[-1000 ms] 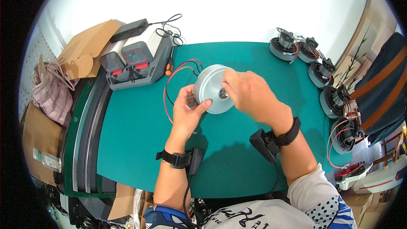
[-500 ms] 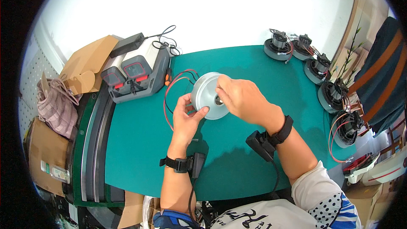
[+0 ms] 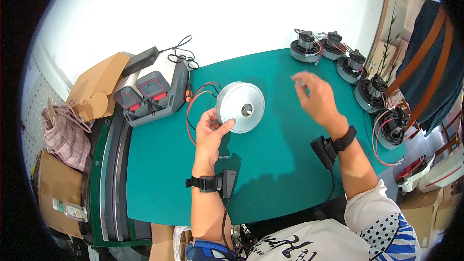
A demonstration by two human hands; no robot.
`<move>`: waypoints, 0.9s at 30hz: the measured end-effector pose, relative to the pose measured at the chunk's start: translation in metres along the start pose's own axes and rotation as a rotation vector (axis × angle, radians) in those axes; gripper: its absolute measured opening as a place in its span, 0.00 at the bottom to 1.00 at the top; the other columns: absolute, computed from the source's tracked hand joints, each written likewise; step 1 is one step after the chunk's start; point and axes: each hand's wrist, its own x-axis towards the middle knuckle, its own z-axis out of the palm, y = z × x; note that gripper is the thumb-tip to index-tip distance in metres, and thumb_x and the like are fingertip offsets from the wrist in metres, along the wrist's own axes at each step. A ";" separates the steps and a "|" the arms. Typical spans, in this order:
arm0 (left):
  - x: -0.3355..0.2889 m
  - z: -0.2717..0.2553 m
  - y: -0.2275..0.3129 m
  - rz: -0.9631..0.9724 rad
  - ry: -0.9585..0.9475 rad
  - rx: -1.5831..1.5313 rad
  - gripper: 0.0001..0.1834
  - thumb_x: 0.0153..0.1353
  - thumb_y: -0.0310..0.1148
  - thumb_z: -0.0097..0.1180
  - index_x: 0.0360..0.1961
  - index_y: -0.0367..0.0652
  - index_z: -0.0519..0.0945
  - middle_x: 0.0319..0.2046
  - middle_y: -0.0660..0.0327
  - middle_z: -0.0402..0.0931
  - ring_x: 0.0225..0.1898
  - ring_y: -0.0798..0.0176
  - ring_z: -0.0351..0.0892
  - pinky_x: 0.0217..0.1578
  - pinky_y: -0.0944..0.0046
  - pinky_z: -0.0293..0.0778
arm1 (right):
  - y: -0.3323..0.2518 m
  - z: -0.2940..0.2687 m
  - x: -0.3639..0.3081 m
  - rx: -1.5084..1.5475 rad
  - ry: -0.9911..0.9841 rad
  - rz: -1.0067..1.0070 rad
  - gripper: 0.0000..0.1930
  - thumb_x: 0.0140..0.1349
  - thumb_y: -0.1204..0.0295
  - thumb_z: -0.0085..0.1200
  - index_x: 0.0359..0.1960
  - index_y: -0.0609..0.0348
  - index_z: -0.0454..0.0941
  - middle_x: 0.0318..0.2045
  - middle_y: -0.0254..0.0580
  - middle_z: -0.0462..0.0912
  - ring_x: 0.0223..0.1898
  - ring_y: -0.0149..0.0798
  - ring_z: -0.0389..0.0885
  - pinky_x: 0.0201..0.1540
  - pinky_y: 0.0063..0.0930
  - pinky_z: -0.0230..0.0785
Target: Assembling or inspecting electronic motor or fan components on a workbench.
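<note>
L hand (image 3: pixel 209 135) has silver motor (image 3: pixel 239 108) by its L/lower edge: thumb on flat round face, other fingers round side, grip closed on rim. Face w/ centre hole turned up twd camera. Motor pos: over green tabletop (image 3: pixel 270 164), roughly mid-width; can't tell if it touches surface. Red + black leads (image 3: pixel 192 104) loop out L of motor, pass behind L hand. Small pale connector (image 3: pixel 224 157) on tabletop just R of L wrist.

R hand (image 3: pixel 316 99) raised, well apart fr. motor, to its R. Fingers curled, thumb nr fingertips, only small gap; can't tell if anything tiny is pinched there.

Both wrists: black strap (image 3: pixel 344 139) w/ black module (image 3: pixel 323 150) + cable.

Surroundings: 5 black/grey motors (image 3: pixel 352 69) w/ wires, curved row along R side of tabletop. Upper L: grey holder (image 3: pixel 166 107) w/ 2 white/grey units (image 3: pixel 153 84), black adapter (image 3: pixel 140 61) on top; orange-handled tool (image 3: pixel 188 94) beside it. Further L: open cardboard box (image 3: pixel 99 84), pinkish bag (image 3: pixel 67 133).
</note>
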 end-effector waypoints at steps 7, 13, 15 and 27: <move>0.001 -0.004 -0.006 -0.087 0.010 -0.127 0.23 0.52 0.21 0.64 0.49 0.37 0.72 0.42 0.60 0.76 0.44 0.65 0.76 0.48 0.65 0.72 | 0.039 0.003 -0.060 -0.349 -0.413 0.054 0.06 0.53 0.71 0.57 0.32 0.57 0.77 0.32 0.45 0.77 0.38 0.49 0.77 0.42 0.42 0.67; 0.001 -0.002 0.001 -0.315 0.087 -0.489 0.30 0.49 0.20 0.66 0.53 0.33 0.68 0.45 0.56 0.75 0.47 0.61 0.75 0.51 0.64 0.68 | 0.041 0.011 -0.065 -0.342 -0.205 -0.136 0.06 0.50 0.73 0.59 0.31 0.56 0.78 0.36 0.43 0.78 0.43 0.45 0.76 0.46 0.40 0.67; 0.002 0.004 0.003 -0.286 0.142 -0.378 0.33 0.48 0.22 0.68 0.54 0.32 0.66 0.46 0.54 0.75 0.47 0.60 0.75 0.52 0.63 0.67 | 0.039 0.016 -0.064 -0.276 -0.177 -0.136 0.06 0.50 0.73 0.59 0.31 0.56 0.78 0.36 0.43 0.78 0.42 0.44 0.76 0.45 0.40 0.67; 0.000 0.020 0.004 0.036 0.268 0.312 0.35 0.42 0.33 0.76 0.48 0.32 0.69 0.43 0.54 0.76 0.42 0.62 0.76 0.45 0.62 0.72 | 0.020 0.030 -0.066 0.125 -0.150 -0.065 0.03 0.55 0.73 0.58 0.30 0.56 0.78 0.29 0.42 0.80 0.33 0.46 0.78 0.36 0.37 0.71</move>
